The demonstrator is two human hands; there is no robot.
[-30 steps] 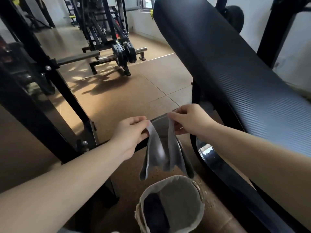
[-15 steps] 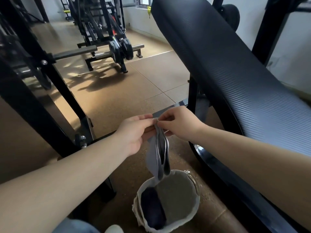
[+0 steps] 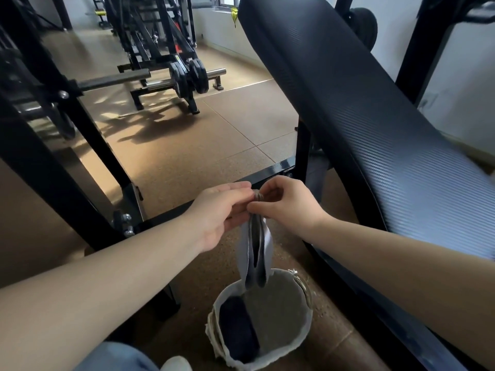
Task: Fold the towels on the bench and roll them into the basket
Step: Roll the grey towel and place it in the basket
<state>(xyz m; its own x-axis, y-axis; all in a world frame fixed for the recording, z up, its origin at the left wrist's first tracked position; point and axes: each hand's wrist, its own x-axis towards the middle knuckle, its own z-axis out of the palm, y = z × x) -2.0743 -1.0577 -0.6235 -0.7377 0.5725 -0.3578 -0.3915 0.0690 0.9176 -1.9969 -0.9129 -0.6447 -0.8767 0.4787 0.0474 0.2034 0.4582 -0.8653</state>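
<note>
A small grey towel (image 3: 254, 253) hangs folded in narrow layers between my two hands, its lower end just above the basket. My left hand (image 3: 222, 212) and my right hand (image 3: 284, 207) meet at the towel's top edge and both pinch it. Below stands a round basket (image 3: 305, 298) with a pale fabric lining on the floor. A dark rolled towel (image 3: 238, 328) lies inside it on the left. The black padded bench (image 3: 361, 116) slopes up on the right, and I see no towel on it.
The bench's black steel frame (image 3: 270, 174) runs across just behind my hands. Black rack posts (image 3: 48, 167) stand at the left. A weight machine with plates (image 3: 187, 76) is farther back on the brown floor. My knee in blue jeans (image 3: 115, 357) shows at the bottom.
My hands have come together, bringing the towel's top corners to meet, so the spread towel now hangs in narrow folded layers. The view has shifted slightly.
</note>
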